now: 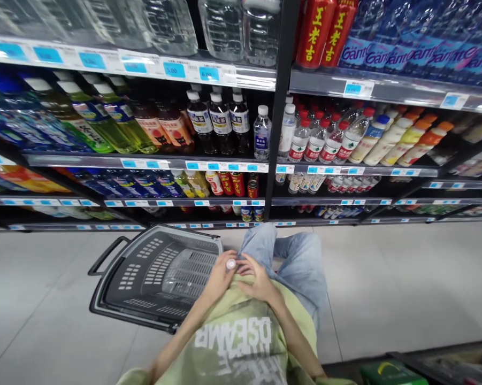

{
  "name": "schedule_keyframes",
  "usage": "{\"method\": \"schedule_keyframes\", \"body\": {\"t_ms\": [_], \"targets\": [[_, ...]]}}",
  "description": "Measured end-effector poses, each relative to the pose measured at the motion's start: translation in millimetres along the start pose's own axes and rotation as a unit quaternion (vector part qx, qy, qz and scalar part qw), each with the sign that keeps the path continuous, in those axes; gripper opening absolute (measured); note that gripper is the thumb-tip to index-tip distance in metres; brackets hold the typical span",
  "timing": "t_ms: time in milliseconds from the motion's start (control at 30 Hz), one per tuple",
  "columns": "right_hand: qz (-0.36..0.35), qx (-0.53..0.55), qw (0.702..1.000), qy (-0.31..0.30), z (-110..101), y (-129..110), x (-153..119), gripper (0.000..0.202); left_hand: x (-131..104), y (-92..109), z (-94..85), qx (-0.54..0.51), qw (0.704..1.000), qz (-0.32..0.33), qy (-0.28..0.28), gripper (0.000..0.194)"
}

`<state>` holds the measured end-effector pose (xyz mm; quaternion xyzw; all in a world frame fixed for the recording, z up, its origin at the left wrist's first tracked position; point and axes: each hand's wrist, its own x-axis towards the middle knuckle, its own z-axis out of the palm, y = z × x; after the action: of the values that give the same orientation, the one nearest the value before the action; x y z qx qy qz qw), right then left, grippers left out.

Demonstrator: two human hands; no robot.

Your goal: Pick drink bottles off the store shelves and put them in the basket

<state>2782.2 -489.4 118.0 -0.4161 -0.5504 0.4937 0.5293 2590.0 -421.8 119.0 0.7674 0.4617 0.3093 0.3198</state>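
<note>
Pale floor (385, 283) lies between the person and long shelves (64, 160) of drinks. At the lap is a small white cap (230, 264), just at the near right corner of the basket (108, 286). It sits at the fingers of the left hand (220, 271), which are curled closely round it; what is under it, perhaps a bottle, I cannot tell, because the hand hides it.

The right hand (260, 282) rests over the shirt (241, 337), its fingers loosely bent and half spread, and I see nothing held in them. Their tips come near the cap; if they touch it, I cannot tell.

In my judgement, the main risk is a slip: the cap is small, so a loose pinch or a push from the right fingers could send it down to the floor, or into the basket. Loose cloth of the shirt could also catch under the fingers.

Farther out, the jeans (307, 262) show bent knees close to the lowest shelf. With such a low posture, a loss of balance could press a knee on the shelf edge, or an elbow on the basket, and make it slide.
</note>
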Motion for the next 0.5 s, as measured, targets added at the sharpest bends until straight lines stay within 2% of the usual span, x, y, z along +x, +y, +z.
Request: {"method": "schedule_keyframes", "body": {"t_ms": [67,133,200,300,400,500], "targets": [[0.049,0.02,0.998,0.025,-6,11,-3,0.077,1,-16,-3.1,-0.017,0.998,-0.056,0.024,0.032],[0.105,0.029,0.991,0.075,-17,21,-5,0.058,-1,-31,-6.1,-0.027,0.993,-0.103,0.049,0.039],[0.157,0.055,0.978,0.124,-27,29,-7,0.049,-4,-43,-9.9,-0.035,0.987,-0.133,0.077,0.044],[0.201,0.104,0.958,0.175,-36,35,-8,0.056,-4,-54,-17.7,-0.031,0.977,-0.16,0.14,0.046],[0.204,0.116,0.952,0.198,-35,34,-7,0.059,6,-63,-26.0,0.046,0.953,-0.214,0.212,0.034],[0.201,0.114,0.951,0.206,-32,31,-5,0.06,19,-74,-32.1,0.135,0.916,-0.305,0.223,0.02]]}}
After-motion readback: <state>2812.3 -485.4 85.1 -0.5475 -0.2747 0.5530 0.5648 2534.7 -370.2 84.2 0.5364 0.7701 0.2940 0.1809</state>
